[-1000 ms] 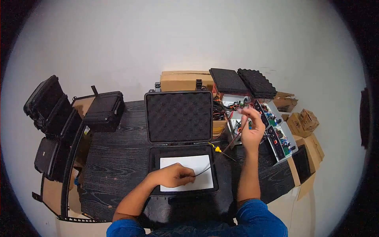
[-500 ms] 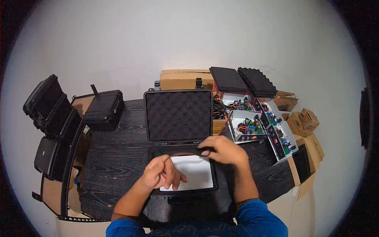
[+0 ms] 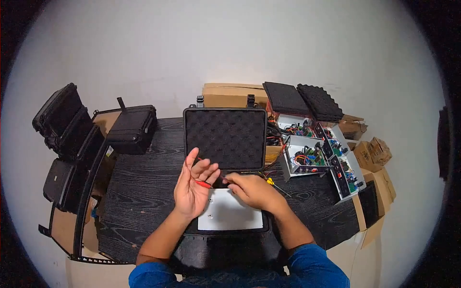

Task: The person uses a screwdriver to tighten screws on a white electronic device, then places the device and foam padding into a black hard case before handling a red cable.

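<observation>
My left hand [image 3: 192, 189] is palm up above the case, its fingers partly curled around a thin red wire with a thick red end [image 3: 203, 184]. Close beside it, my right hand [image 3: 252, 191] has its fingers pinched together; what they hold is hidden. Below both hands, a white panel [image 3: 230, 218] with small holes along its left side lies in the open black case [image 3: 266, 222]. The raised lid [image 3: 225, 137] is lined with bumpy foam. A yellow piece [image 3: 270, 181] and a thin grey rod [image 3: 283, 190] show just beyond my right wrist.
Several white boxes with circuit boards and wires [image 3: 307, 156] stand at the right, behind them foam sheets [image 3: 319, 102]. Closed black cases [image 3: 132, 128] are at the left. Cardboard boxes [image 3: 372, 152] stand at the right edge of the dark wood-grain table [image 3: 139, 192].
My left hand has turned palm up and risen, and a red wire now shows in it. My right hand has moved left and down, nearer my left. The view has shifted slightly.
</observation>
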A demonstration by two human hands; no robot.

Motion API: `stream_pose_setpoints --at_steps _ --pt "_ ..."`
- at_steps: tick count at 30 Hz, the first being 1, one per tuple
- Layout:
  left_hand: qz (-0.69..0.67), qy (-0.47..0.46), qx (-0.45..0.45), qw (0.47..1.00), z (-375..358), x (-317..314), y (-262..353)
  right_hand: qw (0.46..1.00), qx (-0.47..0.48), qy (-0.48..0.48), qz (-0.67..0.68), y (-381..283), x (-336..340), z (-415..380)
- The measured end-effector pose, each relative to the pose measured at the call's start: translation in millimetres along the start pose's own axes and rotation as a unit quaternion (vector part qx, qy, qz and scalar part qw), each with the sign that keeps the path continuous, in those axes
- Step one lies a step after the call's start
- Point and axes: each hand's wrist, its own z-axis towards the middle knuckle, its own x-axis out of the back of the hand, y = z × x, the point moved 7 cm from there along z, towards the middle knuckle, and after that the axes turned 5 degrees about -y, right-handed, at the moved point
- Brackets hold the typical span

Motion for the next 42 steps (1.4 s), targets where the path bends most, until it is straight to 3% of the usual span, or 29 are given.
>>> stream_pose_setpoints --at_steps 2,9,12,18,21,24,25,28,30,31,34,35,38,40,42 --pt "0.018 0.009 -0.012 1.0 0 3 -2 0.997 -0.021 -0.061 -0.031 2 -9 -2" --pt "0.093 0.091 -0.057 0.99 1 16 2 0.993 -0.004 -0.116 -0.026 -5 -12 -2" --pt "0.093 0.11 -0.078 0.987 2 22 6 0.996 -0.009 -0.076 -0.055 0 -6 -2" --pt "0.067 0.067 -0.111 0.989 2 26 16 0.993 -0.003 0.12 -0.005 -10 20 -4" --pt "0.062 0.052 -0.126 0.989 2 24 19 0.993 -0.005 0.107 -0.05 -5 15 -5" --pt "0.093 0.068 -0.139 0.984 -1 23 17 0.999 -0.029 -0.019 -0.042 -2 -4 -2" --pt "0.109 0.084 -0.141 0.98 -2 22 16 0.998 0.015 -0.065 -0.009 -2 -15 1" --pt "0.182 0.121 -0.144 0.965 -4 19 13 0.985 0.007 -0.145 0.098 -8 -33 4" --pt "0.259 0.131 -0.136 0.947 -4 17 12 0.975 0.018 -0.126 0.184 -6 -36 4" --pt "0.303 0.133 -0.123 0.935 -3 13 12 0.968 0.017 -0.117 0.222 -5 -35 3" --pt "0.497 0.021 0.026 0.867 -2 3 -2 0.925 -0.019 -0.108 0.363 1 -32 1" --pt "0.544 -0.021 0.025 0.839 -1 3 -9 0.904 -0.037 -0.108 0.413 5 -30 -1" --pt "0.54 -0.062 0.129 0.829 -5 -9 -26 0.887 -0.079 -0.075 0.448 9 -16 -7" --pt "0.496 -0.078 0.198 0.842 -9 -4 -32 0.958 -0.039 0.026 0.283 6 6 -7" --pt "0.423 -0.098 0.262 0.862 -14 4 -40 0.991 0.002 0.113 0.072 -8 30 -11"
